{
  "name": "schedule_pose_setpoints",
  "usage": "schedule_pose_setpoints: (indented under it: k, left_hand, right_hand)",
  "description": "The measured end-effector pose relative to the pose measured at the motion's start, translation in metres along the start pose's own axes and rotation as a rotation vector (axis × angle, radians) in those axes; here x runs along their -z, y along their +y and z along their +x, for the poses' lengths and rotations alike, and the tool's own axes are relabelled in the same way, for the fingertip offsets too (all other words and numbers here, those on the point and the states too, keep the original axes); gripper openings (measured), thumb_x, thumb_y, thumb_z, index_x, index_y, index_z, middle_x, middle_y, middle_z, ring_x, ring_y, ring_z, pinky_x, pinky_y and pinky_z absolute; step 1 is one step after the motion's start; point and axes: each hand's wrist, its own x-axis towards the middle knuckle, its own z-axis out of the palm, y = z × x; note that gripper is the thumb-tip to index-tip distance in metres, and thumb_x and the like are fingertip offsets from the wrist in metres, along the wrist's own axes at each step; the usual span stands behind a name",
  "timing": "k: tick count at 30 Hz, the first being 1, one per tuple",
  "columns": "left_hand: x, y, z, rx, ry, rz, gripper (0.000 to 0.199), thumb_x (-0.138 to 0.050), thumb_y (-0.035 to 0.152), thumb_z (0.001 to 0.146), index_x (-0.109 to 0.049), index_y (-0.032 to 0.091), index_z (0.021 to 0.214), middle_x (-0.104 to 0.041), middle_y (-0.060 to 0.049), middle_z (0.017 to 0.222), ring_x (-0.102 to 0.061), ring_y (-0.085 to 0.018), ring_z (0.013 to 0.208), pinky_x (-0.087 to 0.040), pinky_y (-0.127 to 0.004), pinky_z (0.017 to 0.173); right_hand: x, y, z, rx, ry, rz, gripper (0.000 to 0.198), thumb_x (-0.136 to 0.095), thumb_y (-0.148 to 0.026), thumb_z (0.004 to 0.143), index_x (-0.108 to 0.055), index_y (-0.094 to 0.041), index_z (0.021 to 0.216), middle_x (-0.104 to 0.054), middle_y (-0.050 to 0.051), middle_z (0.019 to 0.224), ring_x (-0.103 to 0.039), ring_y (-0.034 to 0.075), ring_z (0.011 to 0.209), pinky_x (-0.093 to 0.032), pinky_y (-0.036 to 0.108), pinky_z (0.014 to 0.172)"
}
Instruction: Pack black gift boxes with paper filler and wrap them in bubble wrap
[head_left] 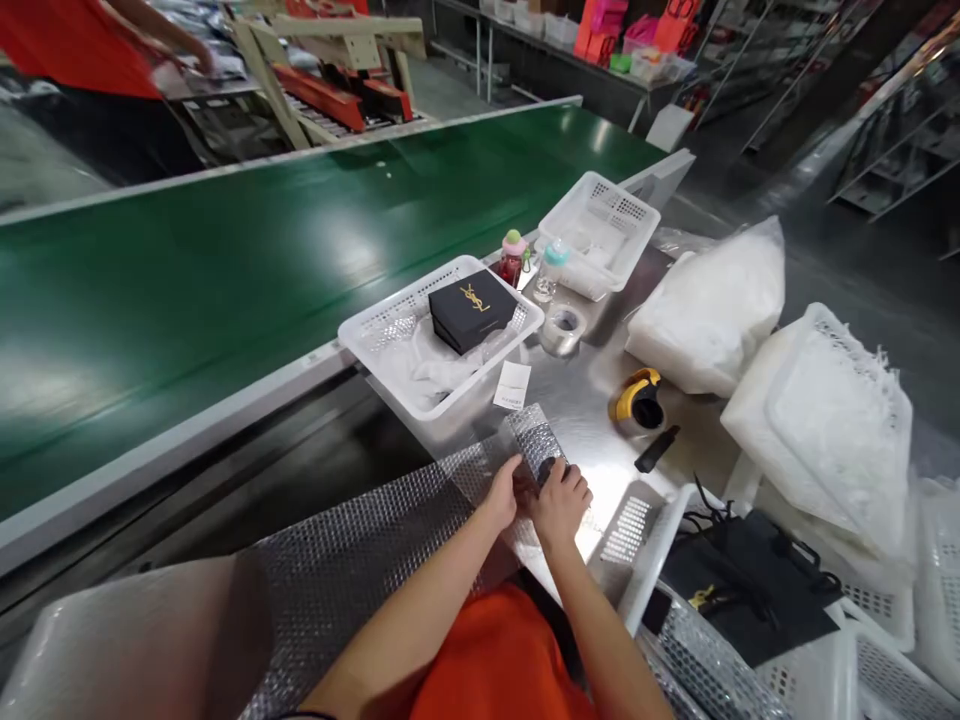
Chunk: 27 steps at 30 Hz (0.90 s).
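Observation:
At the metal table's near edge, both hands are on a small dark item being wrapped in bubble wrap (534, 440). My right hand (561, 503) curls over the wrapped roll, with a bit of black showing under its fingers. My left hand (502, 497) is closed on the roll's left side, its fingertips partly hidden. From there a long bubble wrap sheet (352, 545) runs down to a big roll at lower left. A white card (512, 385) lies just beyond the hands. Behind it, a black box (472, 308) with gold lettering sits tilted in a white basket (375, 355).
A green conveyor belt (300, 215) runs behind the table. Clear tape (562, 328), a yellow tape dispenser (636, 402), a black cutter (657, 449) and two bottles stand around. On the right are black paper bags (742, 580) and white foam bags (709, 300). Another person stands far left.

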Motion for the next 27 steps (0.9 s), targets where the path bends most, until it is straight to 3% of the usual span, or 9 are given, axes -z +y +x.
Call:
schedule_pose_setpoints:
  k: [3,7,12,17,20,23,25,27]
  left_hand:
    - [0.004,0.001,-0.010,0.005,-0.064,-0.129,0.049,-0.069,0.061,0.073,-0.060,0.021,0.100,-0.066,-0.001,0.076,-0.063,-0.017,0.066,-0.050,-0.030,0.062]
    - [0.021,-0.004,-0.018,-0.007,-0.094,-0.224,0.065,-0.087,0.044,0.056,-0.054,0.024,0.108,-0.070,0.000,0.086,-0.067,-0.017,0.078,-0.053,-0.029,0.074]
    - [0.063,-0.019,-0.026,-0.002,-0.067,-0.229,0.055,-0.080,0.054,0.063,-0.055,0.024,0.101,-0.071,-0.003,0.093,-0.069,-0.020,0.085,-0.054,-0.033,0.077]
    - [0.093,-0.021,-0.025,-0.035,0.079,-0.073,0.053,-0.087,0.045,0.061,-0.055,0.021,0.096,-0.070,-0.005,0.093,-0.067,-0.019,0.084,-0.053,-0.032,0.077]
    - [0.109,-0.018,-0.024,-0.078,0.204,0.057,0.046,-0.088,0.036,0.061,-0.057,0.020,0.091,-0.068,-0.003,0.089,-0.066,-0.019,0.085,-0.051,-0.030,0.076]
    - [0.121,-0.018,-0.029,-0.113,0.275,0.183,0.024,-0.080,0.029,0.070,-0.060,0.019,0.081,-0.067,-0.003,0.081,-0.065,-0.020,0.083,-0.049,-0.029,0.074]
    - [0.122,-0.018,-0.034,-0.137,0.289,0.260,0.013,-0.072,0.026,0.076,-0.062,0.019,0.074,-0.068,-0.004,0.077,-0.064,-0.020,0.080,-0.047,-0.029,0.074]
    - [0.117,-0.019,-0.038,-0.165,0.289,0.330,0.015,-0.067,0.028,0.080,-0.063,0.019,0.069,-0.069,-0.005,0.075,-0.064,-0.021,0.078,-0.046,-0.030,0.073]
  right_hand:
    - [-0.003,-0.009,-0.010,0.012,0.047,-0.021,0.048,-0.059,-0.025,0.084,-0.050,-0.010,0.128,-0.054,0.023,0.121,-0.053,0.033,0.100,-0.040,0.045,0.085]
    - [0.006,-0.026,-0.034,0.095,0.062,-0.026,0.041,-0.055,-0.022,0.087,-0.053,-0.013,0.127,-0.053,0.024,0.125,-0.052,0.036,0.106,-0.041,0.048,0.086]
    - [0.014,-0.033,-0.049,0.254,-0.069,0.198,0.031,-0.058,-0.029,0.087,-0.058,-0.020,0.116,-0.059,0.015,0.115,-0.055,0.031,0.100,-0.045,0.044,0.086]
    - [0.009,-0.024,-0.031,0.251,-0.181,0.362,0.038,-0.062,-0.025,0.082,-0.054,-0.015,0.118,-0.062,0.012,0.111,-0.058,0.026,0.102,-0.048,0.037,0.090]
    - [0.004,-0.040,-0.034,0.283,-0.252,0.290,0.040,-0.065,-0.027,0.081,-0.055,-0.014,0.118,-0.061,0.013,0.111,-0.059,0.026,0.101,-0.048,0.036,0.088]
    - [-0.004,-0.067,-0.050,0.279,-0.253,0.119,0.037,-0.062,-0.027,0.085,-0.056,-0.014,0.119,-0.062,0.015,0.108,-0.059,0.030,0.099,-0.046,0.039,0.082]
    - [-0.010,-0.081,-0.061,0.261,-0.229,0.046,0.034,-0.058,-0.025,0.087,-0.056,-0.014,0.119,-0.062,0.016,0.108,-0.059,0.031,0.099,-0.045,0.041,0.081]
    - [-0.016,-0.085,-0.065,0.257,-0.209,0.024,0.030,-0.054,-0.023,0.090,-0.057,-0.014,0.119,-0.062,0.017,0.109,-0.058,0.031,0.098,-0.044,0.041,0.081]
